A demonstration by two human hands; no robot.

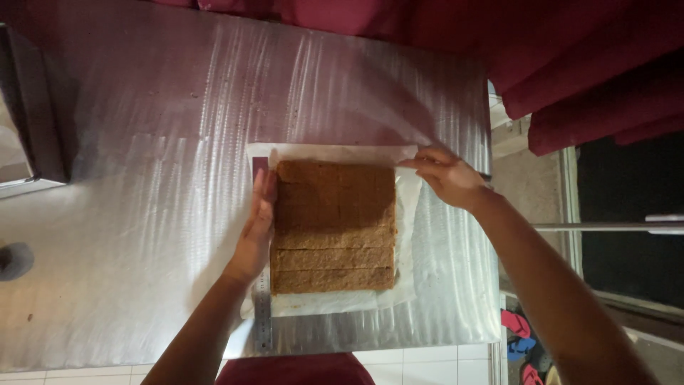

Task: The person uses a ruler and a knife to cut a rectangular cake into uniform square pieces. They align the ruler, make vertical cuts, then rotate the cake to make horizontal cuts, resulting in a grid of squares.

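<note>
A square brown slab of cake (333, 224), scored into strips and squares, lies on a sheet of white paper (407, 278) on a steel table (142, 214). My left hand (256, 228) lies flat and upright against the slab's left side, fingers together. Under that hand a metal ruler (263, 321) runs along the slab's left edge toward the table's front. My right hand (447, 175) pinches the far right corner of the paper near the slab's far right corner.
A metal box or appliance (28, 114) stands at the table's far left edge. Dark red curtains (584, 64) hang beyond the table at upper right. Sandals (519, 335) lie on the floor at lower right beside a metal rail (605, 227).
</note>
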